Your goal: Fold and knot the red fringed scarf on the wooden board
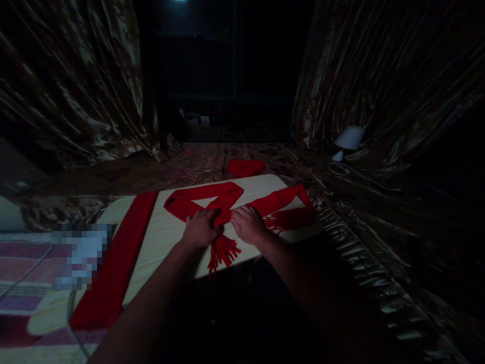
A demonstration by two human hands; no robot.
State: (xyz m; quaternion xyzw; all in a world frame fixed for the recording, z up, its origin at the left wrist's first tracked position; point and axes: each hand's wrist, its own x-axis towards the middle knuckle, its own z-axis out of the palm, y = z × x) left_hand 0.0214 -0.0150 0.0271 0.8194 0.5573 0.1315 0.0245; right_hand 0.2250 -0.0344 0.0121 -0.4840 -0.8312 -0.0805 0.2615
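Observation:
A long red scarf [204,191] with fringed ends lies looped across a pale wooden board [170,235]. My left hand [202,227] is on the scarf near the middle, its fingers bent over the cloth. Close beside it, my right hand [248,225] grips the same stretch with curled fingers. One fringe hangs down below my left hand; another shows just right of my right hand. To the left, a flat, wide red cloth strip [125,253] runs across the board. The dim light hides my fingertips and the scarf's crossing in part.
Beyond the board sits a red cloth bundle [246,167] on a patterned cover. A small white lamp [349,137] with a cord stands at the right. Curtains [109,76] hang on both sides of a dark window. Striped cloth [22,273] and a cable lie at the left.

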